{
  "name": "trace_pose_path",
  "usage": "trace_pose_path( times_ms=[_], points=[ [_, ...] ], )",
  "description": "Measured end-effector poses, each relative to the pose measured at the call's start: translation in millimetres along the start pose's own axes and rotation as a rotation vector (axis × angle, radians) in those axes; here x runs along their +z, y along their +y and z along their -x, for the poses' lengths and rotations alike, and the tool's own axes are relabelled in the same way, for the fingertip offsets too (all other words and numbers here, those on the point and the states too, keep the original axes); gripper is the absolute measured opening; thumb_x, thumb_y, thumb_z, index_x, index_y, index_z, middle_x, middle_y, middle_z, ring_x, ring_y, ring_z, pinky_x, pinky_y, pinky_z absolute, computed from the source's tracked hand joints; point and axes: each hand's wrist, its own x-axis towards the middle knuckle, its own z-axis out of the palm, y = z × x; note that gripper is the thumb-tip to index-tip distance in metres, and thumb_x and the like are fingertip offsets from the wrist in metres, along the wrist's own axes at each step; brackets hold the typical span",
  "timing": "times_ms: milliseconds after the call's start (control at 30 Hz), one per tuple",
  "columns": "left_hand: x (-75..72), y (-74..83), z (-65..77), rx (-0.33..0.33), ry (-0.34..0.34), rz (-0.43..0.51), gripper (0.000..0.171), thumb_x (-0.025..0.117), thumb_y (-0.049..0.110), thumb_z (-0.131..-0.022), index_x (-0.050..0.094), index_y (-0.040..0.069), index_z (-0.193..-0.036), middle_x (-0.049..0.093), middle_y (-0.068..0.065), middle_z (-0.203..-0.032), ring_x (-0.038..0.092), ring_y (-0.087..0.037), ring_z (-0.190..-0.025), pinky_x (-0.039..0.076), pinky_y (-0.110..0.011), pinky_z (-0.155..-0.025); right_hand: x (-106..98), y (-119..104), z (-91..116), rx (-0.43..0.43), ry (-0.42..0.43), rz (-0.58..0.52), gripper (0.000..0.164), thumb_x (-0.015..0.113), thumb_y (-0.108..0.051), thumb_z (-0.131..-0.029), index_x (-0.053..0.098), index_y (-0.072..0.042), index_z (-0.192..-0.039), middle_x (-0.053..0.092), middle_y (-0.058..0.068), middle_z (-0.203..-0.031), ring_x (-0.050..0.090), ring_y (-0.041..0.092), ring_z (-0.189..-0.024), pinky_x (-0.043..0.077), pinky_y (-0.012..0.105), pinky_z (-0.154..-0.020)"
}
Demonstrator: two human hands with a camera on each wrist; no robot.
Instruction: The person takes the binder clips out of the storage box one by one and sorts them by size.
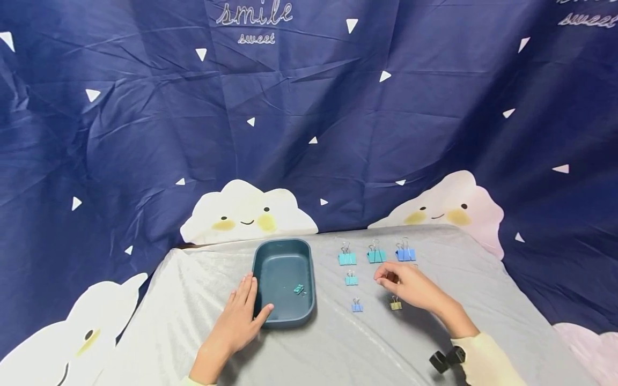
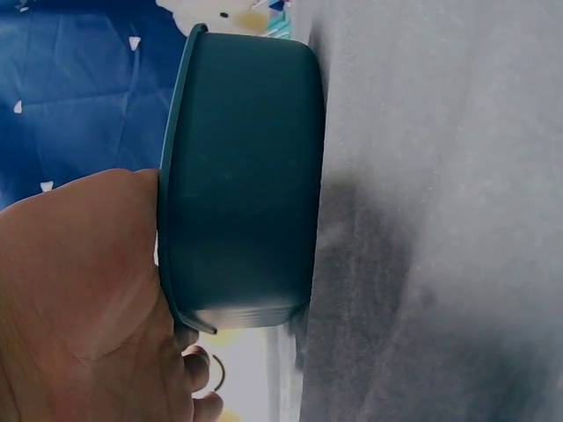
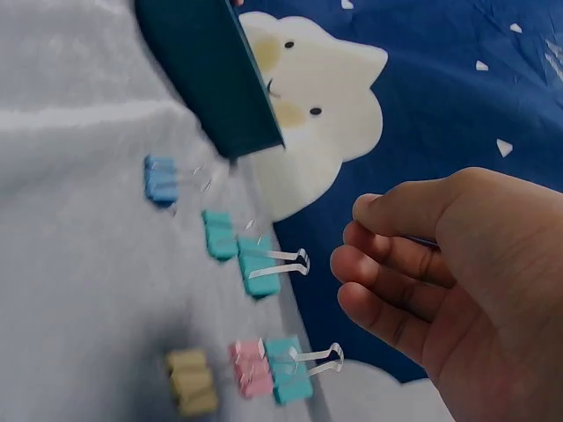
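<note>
My left hand (image 1: 236, 316) rests along the left side of a dark teal tray (image 1: 282, 323), its fingers straight at the rim and the thumb over the near corner. Inside the tray lies a small teal binder clip (image 1: 299, 289). My right hand (image 1: 410, 283) hovers above the cloth with loosely curled fingers and nothing between them. Close below it stands a yellow binder clip (image 1: 396, 304). A pink binder clip (image 3: 252, 367) shows in the right wrist view; the hand hides it in the head view. Behind the hand stand teal (image 1: 376, 255) and blue (image 1: 405, 254) large clips.
Another large teal clip (image 1: 347, 258), a smaller teal clip (image 1: 351, 279) and a small blue clip (image 1: 357, 306) stand in a column right of the tray. Grey cloth (image 1: 328, 354) covers the table. A navy curtain (image 1: 289, 161) with clouds hangs behind it.
</note>
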Motion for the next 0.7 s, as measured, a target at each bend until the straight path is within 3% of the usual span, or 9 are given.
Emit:
trace_pose_path(
  times_ms=[167, 400, 700],
  points=[
    [1.0, -1.7, -0.2, -0.016, -0.019, -0.002, 0.087, 0.057, 0.052, -0.108, 0.028, -0.007, -0.165, 0.022, -0.023, -0.176, 0.022, -0.043, -0.164, 0.023, -0.068, -0.128, 3, -13, -19, -0.018, -0.036, 0.014, 0.015, 0.074, -0.013, -0.100, 0.071, -0.027, -0.096, 0.064, -0.015, -0.085, 0.055, 0.001, -0.076, 0.051, 0.022, -0.069],
    [-1.4, -1.8, -0.4, -0.012, -0.011, 0.004, 0.087, 0.056, 0.052, -0.108, 0.028, -0.007, -0.165, 0.022, -0.024, -0.176, 0.024, -0.045, -0.163, 0.024, -0.069, -0.127, 11, -33, -47, -0.061, -0.096, 0.011, 0.004, 0.072, -0.019, -0.103, 0.074, -0.020, -0.099, 0.065, -0.014, -0.084, 0.057, 0.002, -0.075, 0.052, 0.023, -0.068],
    [4.8, -7.7, -1.4, -0.018, -0.014, -0.031, 0.089, 0.056, 0.055, -0.108, 0.026, -0.004, -0.167, 0.020, -0.021, -0.177, 0.021, -0.041, -0.165, 0.025, -0.067, -0.129, 26, -58, -84, -0.192, -0.153, 0.038, 0.007, 0.073, -0.015, -0.102, 0.073, -0.021, -0.098, 0.063, -0.014, -0.084, 0.056, 0.001, -0.077, 0.052, 0.023, -0.072]
  ],
)
